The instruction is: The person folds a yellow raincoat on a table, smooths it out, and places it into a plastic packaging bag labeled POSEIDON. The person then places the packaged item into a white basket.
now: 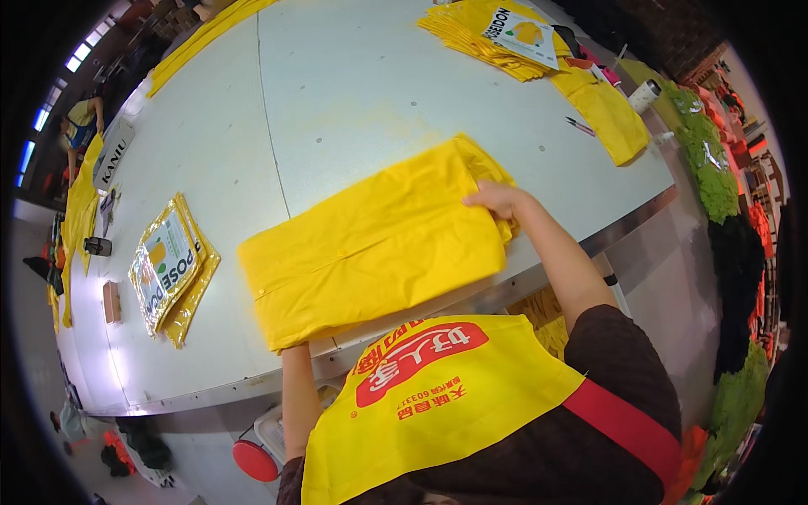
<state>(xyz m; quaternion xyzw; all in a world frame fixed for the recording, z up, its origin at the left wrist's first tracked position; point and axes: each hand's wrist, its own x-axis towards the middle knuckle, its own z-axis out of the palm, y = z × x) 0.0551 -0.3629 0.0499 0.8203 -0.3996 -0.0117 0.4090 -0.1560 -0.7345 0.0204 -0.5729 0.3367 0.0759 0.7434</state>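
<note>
A folded yellow raincoat [370, 244] lies at a slant across the near edge of the table, with creases and a few snaps along its middle. My right hand [497, 199] grips its right end, the thumb on top and the other fingers hidden in the layers. At the raincoat's near left corner, my left forearm [296, 387] reaches underneath. The left hand itself is covered by the fabric, so its fingers do not show.
Bagged yellow garments [172, 269] lie on the left. At the far right are a stack of yellow packages [497, 42], a folded yellow piece [606, 118], pens [579, 126] and a bottle [645, 96]. A co-worker [82, 118] stands at the far left.
</note>
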